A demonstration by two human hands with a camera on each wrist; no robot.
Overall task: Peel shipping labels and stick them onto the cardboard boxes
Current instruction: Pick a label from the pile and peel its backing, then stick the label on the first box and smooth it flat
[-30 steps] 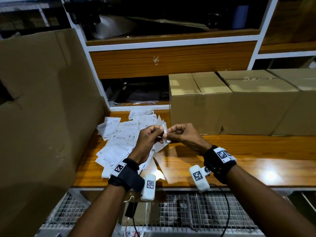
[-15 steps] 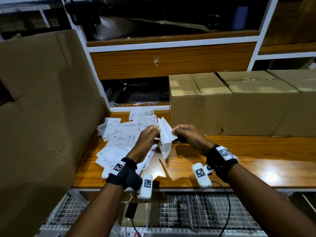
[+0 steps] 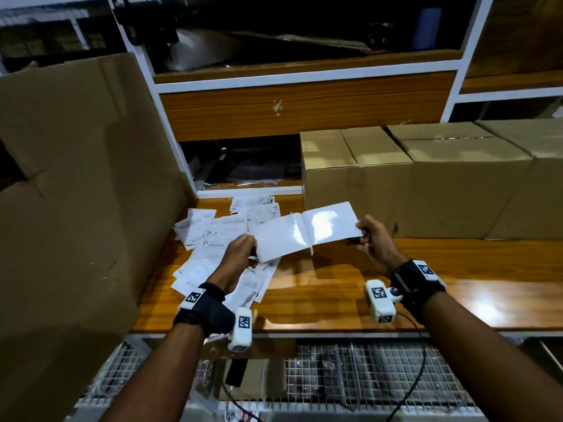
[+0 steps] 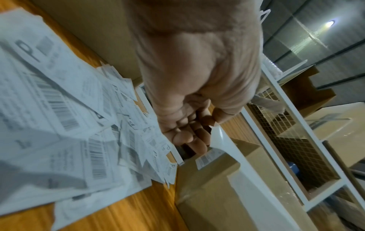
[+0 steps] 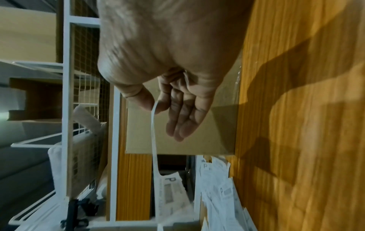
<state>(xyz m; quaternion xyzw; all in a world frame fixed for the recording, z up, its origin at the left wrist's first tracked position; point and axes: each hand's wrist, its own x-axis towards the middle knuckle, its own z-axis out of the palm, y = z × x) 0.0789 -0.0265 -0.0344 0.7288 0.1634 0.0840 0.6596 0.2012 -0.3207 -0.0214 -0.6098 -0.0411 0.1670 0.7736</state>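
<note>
Above the wooden table (image 3: pixel 335 293) I hold one shipping label (image 3: pixel 280 239) half peeled from its glossy backing sheet (image 3: pixel 329 222); the two still join near the middle. My left hand (image 3: pixel 253 252) pinches the label's left edge, and its printed face (image 4: pixel 209 157) points down. My right hand (image 3: pixel 362 232) pinches the backing's right edge between thumb and forefinger, seen edge-on as a thin white strip (image 5: pixel 154 140). Closed cardboard boxes (image 3: pixel 365 184) (image 3: pixel 487 184) stand just behind, on the table's far right.
A loose pile of several printed labels (image 3: pixel 213 239) lies on the table under and left of my left hand. A large cardboard sheet (image 3: pixel 76 178) stands at the left. White-framed shelves (image 3: pixel 304 77) rise behind; a wire mesh rack (image 3: pixel 365 370) sits below the table's front edge.
My hands have drawn apart sideways, the right one furthest. The sheet, folded between them before, is now spread wide with label and backing separated most of the way.
</note>
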